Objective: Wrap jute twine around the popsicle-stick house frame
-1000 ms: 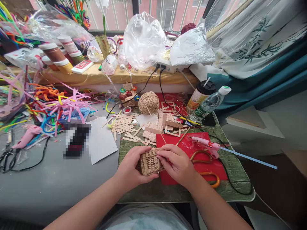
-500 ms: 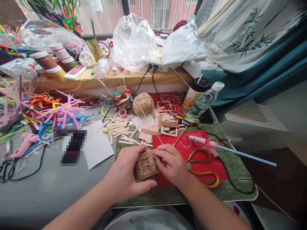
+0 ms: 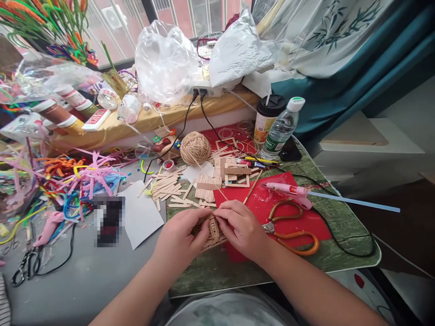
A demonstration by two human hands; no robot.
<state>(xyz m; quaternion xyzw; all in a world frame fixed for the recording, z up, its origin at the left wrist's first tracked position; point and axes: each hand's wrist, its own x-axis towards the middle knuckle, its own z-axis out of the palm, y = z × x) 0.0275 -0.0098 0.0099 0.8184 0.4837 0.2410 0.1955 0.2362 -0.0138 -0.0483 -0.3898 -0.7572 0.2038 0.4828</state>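
Between my hands is a small square frame wound with twine (image 3: 213, 232), its open middle crossed by strands. My left hand (image 3: 180, 233) grips its left side, with the thumb bent over the front. At the top edge, my right hand (image 3: 243, 228) pinches a strand of twine, and its other fingers curl in. That strand seems to run up to a ball of twine (image 3: 195, 148) farther back. My fingers hide much of the frame's top and left. Right of my hands, scissors with orange handles (image 3: 299, 244) rest on red paper (image 3: 253, 199).
A pink glue gun (image 3: 288, 189) with a long glue stick lies on the red paper, its cord trailing right. Wooden craft sticks (image 3: 166, 185) are scattered beyond my hands. A water bottle (image 3: 280, 129) and a lidded cup (image 3: 267, 120) stand at the back right. White paper (image 3: 142, 217) lies left.
My left thumb has come up from the near side and bent onto the frame's front. Both hands have drawn closer together at the top edge. The camera view has tilted.
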